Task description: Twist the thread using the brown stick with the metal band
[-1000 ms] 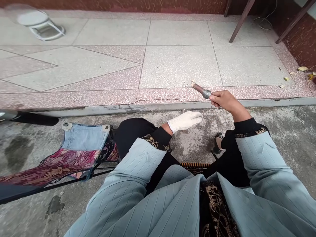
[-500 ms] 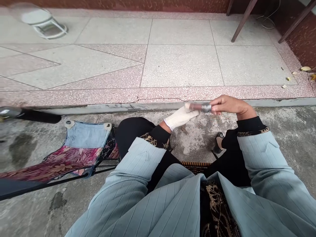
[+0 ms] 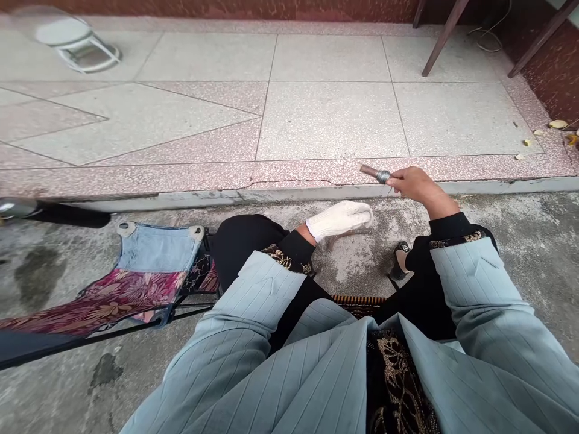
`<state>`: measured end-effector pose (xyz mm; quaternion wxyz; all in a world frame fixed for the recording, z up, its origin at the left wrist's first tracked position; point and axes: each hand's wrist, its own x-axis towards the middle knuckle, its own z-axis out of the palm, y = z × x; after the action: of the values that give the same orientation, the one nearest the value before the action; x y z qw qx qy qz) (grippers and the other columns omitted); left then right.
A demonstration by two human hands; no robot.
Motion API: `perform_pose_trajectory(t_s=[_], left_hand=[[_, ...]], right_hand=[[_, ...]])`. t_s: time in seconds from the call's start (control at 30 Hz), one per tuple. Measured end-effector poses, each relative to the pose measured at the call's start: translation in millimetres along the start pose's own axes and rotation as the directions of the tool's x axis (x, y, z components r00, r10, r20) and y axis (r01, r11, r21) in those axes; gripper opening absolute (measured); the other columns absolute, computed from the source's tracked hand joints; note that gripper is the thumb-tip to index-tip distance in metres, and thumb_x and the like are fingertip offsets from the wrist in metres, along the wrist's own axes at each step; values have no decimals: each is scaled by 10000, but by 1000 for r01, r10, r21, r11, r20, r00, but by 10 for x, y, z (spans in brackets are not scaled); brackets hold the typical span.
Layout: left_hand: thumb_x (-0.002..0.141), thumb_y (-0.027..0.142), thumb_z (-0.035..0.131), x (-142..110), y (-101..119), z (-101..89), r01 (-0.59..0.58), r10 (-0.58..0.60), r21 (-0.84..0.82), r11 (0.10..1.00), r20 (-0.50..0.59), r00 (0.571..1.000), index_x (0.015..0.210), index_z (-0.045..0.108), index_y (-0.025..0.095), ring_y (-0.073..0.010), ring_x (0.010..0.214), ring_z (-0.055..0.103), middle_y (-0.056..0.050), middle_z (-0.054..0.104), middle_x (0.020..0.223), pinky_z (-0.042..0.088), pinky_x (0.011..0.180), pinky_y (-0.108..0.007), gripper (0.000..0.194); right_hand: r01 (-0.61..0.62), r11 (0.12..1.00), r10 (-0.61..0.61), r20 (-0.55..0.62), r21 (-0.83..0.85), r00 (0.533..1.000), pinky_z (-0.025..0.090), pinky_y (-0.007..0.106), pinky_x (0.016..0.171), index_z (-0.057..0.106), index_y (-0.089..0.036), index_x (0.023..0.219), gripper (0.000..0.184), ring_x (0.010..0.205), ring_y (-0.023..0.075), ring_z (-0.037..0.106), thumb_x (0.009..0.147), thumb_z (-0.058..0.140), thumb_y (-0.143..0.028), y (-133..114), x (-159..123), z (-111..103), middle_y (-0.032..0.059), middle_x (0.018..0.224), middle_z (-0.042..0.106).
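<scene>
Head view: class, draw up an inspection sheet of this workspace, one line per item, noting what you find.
Surface: rough concrete beside raised terrazzo paving.
Job's things: brown rod with grey winding.
Clutter: fallen leaves.
Grippers: bare right hand grips the brown rod; white-gloved left hand holds nothing visible.
Cables: thin coiled wire by the far wall.
Surroundings: patchwork folding chair, wooden legs, brown wall.
</scene>
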<state>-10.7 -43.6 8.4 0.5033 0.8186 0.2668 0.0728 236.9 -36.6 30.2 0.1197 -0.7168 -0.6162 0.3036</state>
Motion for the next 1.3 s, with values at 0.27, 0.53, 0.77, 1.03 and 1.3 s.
perform_pose_trajectory(t_s=[0.27,0.53,0.77,1.03,1.3], left_hand=[[918,404,458,-1,-69,-37,7,-1,58,998,-93,996,898,671,156,-130,699,511,-1,611,764,398,680,-250,328],[913,399,437,39,-116,-26,36,-63,-90,995,-311,948,903,632,155,-145,730,549,-35,638,841,434,684,-269,313],[941,442,447,44,-59,127,19,-23,-190,982,-19,1000,885,623,168,-98,568,430,15,530,670,348,563,-231,331],[948,464,438,91,-165,78,-7,17,86,996,-115,993,846,645,155,-140,679,510,-13,610,754,390,669,-263,385],[939,379,428,33,-63,-49,55,-23,254,966,-126,992,885,668,167,-173,771,574,-26,651,817,398,720,-273,325]], right_hand=[[108,929,74,465,-353,882,343,315,617,733,-179,728,231,611,158,528,864,650,-347,-31,-29,118,55,678,646],[176,872,-450,608,457,654,381,256,593,757,-161,871,403,597,101,488,761,744,-548,-80,-317,-222,-7,680,615],[172,796,-273,90,580,958,316,255,532,617,-161,670,371,541,87,422,801,706,-497,-43,-248,-198,1,620,544],[71,989,-57,109,-130,992,323,304,606,716,-164,749,252,590,129,465,836,643,-389,-22,-92,-90,22,643,591],[197,952,1,646,-234,764,341,306,603,751,-166,780,356,601,139,485,761,735,-522,-109,-103,-8,27,643,620]])
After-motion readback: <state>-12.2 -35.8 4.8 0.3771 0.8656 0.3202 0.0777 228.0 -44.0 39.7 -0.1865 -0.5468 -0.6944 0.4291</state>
